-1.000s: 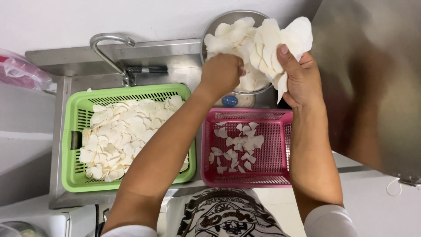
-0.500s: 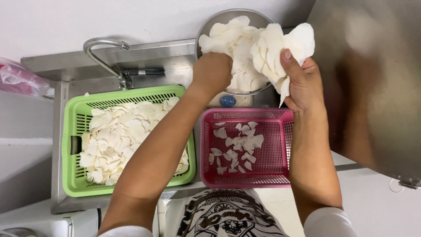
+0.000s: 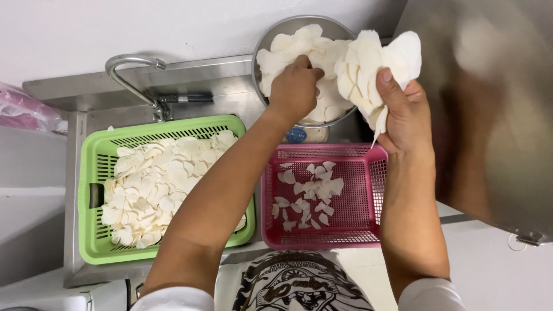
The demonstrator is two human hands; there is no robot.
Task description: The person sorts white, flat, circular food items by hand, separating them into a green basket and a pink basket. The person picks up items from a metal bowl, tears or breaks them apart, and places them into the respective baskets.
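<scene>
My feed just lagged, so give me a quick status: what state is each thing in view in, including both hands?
left hand: in the metal bowl, on the white slices
right hand: shut on a stack of white slices, raised beside the bowl
metal bowl: heaped with slices
green basket: nearly full of slices
pink basket: thin scatter of slices
faucet: no water seen running

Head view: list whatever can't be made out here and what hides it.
- Metal bowl: its inside is covered by white slices and the left hand.
- Left fingertips: buried among the slices.
- Right hand: its palm side is hidden behind the fan of slices it grips.
- Green basket: its right part is crossed by the left forearm.
- Steel surface at right: blurred.
</scene>
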